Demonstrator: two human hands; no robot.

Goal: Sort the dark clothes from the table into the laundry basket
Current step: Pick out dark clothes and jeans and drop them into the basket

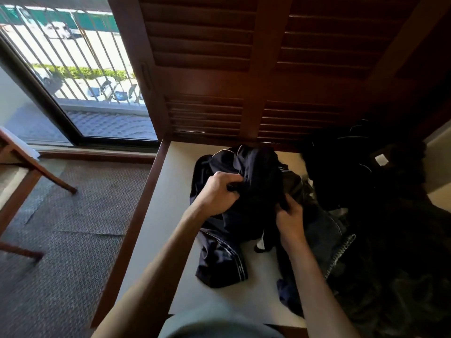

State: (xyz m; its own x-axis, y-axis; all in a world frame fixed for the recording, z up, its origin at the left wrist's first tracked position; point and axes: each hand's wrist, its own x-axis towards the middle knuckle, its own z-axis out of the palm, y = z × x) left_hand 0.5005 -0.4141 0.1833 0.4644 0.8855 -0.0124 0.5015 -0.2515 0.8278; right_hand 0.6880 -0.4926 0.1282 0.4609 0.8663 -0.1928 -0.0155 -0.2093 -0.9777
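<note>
A dark navy garment with thin white piping (253, 176) lies bunched on the white table (175, 191). My left hand (217, 191) grips its upper folds from the left. My right hand (290, 215) pinches the same garment at its right side. Part of it trails toward me, showing a white stripe (224, 262). Under my right forearm sits a denim piece (324, 235). A heap of black clothes (361, 167) fills the table's far right, in deep shadow. No laundry basket shows in this view.
Dark wooden louvred doors (244, 69) stand right behind the table. The table's wooden edge (136, 228) borders patterned carpet (73, 228) on the left. A wooden chair (22, 167) stands at far left, beside a glass door (80, 69) to a railed balcony.
</note>
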